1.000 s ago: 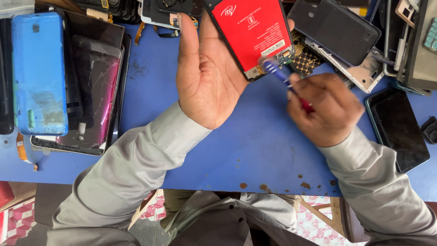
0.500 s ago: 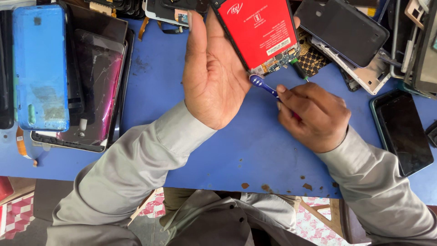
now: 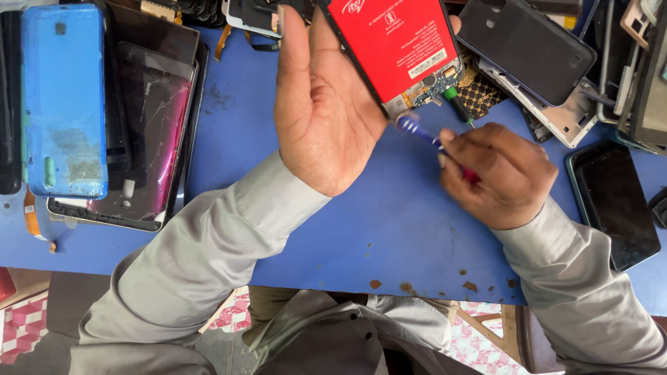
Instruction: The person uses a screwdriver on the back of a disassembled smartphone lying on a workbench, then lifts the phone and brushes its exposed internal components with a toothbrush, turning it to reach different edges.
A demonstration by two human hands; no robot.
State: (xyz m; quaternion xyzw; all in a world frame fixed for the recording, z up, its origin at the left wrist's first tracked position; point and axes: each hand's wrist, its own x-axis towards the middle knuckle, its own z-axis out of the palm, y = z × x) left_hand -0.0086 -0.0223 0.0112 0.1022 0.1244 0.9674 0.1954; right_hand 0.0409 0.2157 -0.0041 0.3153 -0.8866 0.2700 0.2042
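Head view: left hand [image 3: 326, 111] gripping opened phone [image 3: 399, 48] with red battery, right hand [image 3: 497, 173] closed around blue screwdriver [image 3: 420, 132], tip near phone's lower edge, above blue table [image 3: 361, 229].

Red phone [image 3: 396, 48], blue table [image 3: 417, 236], grey sleeves [image 3: 208, 257]

My left hand [image 3: 326, 111] holds an opened phone [image 3: 399, 48] with a red battery, tilted above the blue table [image 3: 229, 132], its circuit end pointing toward me. My right hand [image 3: 497, 173] grips a small screwdriver [image 3: 424, 135] with a blue shaft, its tip just beside the phone's lower edge. On the far left lies a blue phone cover [image 3: 62, 104] on a cracked dark screen [image 3: 149, 118]. At the right sits a black phone [image 3: 615, 205], and farther back a dark back cover [image 3: 524, 45]. Both arms wear grey sleeves [image 3: 208, 257].
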